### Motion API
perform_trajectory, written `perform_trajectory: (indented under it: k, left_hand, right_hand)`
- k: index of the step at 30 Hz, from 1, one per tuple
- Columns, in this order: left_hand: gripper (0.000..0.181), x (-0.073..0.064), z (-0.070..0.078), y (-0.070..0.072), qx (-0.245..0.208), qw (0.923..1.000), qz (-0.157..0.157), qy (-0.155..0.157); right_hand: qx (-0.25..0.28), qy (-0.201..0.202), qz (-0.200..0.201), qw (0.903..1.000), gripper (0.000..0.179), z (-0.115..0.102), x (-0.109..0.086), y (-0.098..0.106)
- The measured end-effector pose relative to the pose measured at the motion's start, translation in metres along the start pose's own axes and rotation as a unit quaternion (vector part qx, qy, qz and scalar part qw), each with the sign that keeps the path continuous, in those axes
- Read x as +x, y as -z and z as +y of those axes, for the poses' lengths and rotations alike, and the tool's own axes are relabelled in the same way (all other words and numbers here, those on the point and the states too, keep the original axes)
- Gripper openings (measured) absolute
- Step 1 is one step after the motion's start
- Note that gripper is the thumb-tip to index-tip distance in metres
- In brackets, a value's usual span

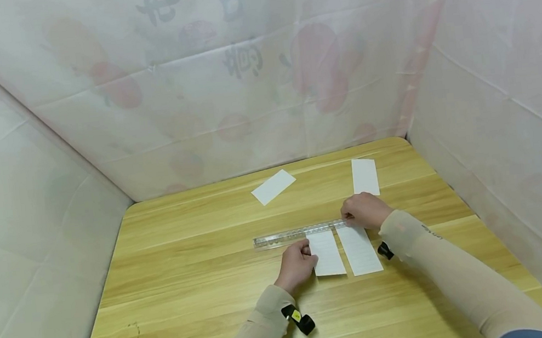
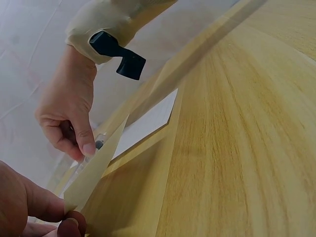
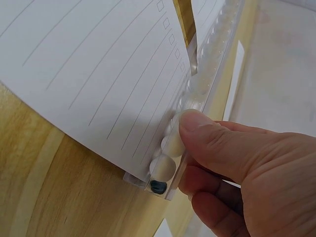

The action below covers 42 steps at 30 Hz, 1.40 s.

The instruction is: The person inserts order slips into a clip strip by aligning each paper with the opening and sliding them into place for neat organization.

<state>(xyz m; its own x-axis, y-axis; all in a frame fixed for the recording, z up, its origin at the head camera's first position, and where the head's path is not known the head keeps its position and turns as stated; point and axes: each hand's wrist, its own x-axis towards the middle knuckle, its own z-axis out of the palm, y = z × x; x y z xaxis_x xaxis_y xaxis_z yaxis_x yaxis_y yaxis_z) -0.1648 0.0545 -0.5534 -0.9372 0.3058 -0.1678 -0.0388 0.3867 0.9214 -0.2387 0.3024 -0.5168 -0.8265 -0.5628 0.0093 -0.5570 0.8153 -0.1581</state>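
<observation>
A clear, ruler-like plastic strip (image 1: 278,238) lies across the middle of the table. The right hand (image 1: 365,209) pinches its right end between thumb and fingers. In the right wrist view, round shapes run along the strip (image 3: 162,169), with a dark spot at its end. Two lined white sheets lie side by side below it, their top edges at the strip. My left hand (image 1: 297,265) pinches the left edge of the left sheet (image 1: 327,254), which tilts up off the table in the left wrist view. The right sheet (image 1: 360,250) lies under the right hand.
Farther back on the wooden table (image 1: 177,267) lie two more white slips, an angled one (image 1: 274,187) and an upright one (image 1: 365,177) beyond the right hand. Pale printed cloth (image 1: 195,105) walls in the back and both sides.
</observation>
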Motion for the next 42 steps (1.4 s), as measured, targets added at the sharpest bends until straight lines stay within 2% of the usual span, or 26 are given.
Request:
perform_trajectory:
  k: [7,15,30,33,35,37,38,39,40,42]
  left_hand:
    - [0.050,0.001,0.001,-0.002,-0.006,0.9999,0.001,0.011]
    - [0.049,0.003,-0.001,-0.003,0.006,1.0000,0.004,0.000]
    - [0.051,0.005,-0.001,-0.006,-0.013,0.9999,-0.001,-0.004]
    - [0.051,0.003,0.000,-0.004,0.012,0.9999,0.000,-0.010]
    - [0.051,0.003,0.001,-0.001,0.062,0.9975,0.003,-0.033]
    - [0.052,0.002,0.003,0.002,0.140,0.9876,0.010,-0.070]
    - [0.055,0.002,0.004,0.003,0.186,0.9777,0.010,-0.098]
    - [0.057,0.001,0.005,0.004,0.234,0.9639,0.007,-0.127]
    - [0.060,0.001,0.006,0.006,0.284,0.9460,0.001,-0.155]
    - [0.067,0.000,0.007,0.007,0.372,0.9037,-0.018,-0.211]
  right_hand:
    - [-0.001,0.002,-0.003,1.0000,0.020,-0.001,0.000,0.001]
    - [-0.001,0.007,0.007,0.9999,0.019,0.000,0.001,0.000]
    - [0.003,0.011,0.008,0.9999,0.018,0.001,0.001,0.000]
    - [0.006,0.013,0.010,0.9998,0.019,0.001,0.001,0.000]
    - [0.005,0.013,0.010,0.9998,0.020,0.001,0.001,0.000]
    - [0.004,0.011,0.008,0.9999,0.021,0.001,0.001,0.000]
    - [0.001,0.010,0.006,0.9999,0.021,0.001,0.001,0.000]
    - [0.000,0.009,0.005,1.0000,0.021,0.001,0.001,0.000]
    - [-0.001,0.008,0.004,1.0000,0.020,0.001,0.001,0.000]
    - [-0.003,0.006,0.002,1.0000,0.018,0.001,0.001,0.000]
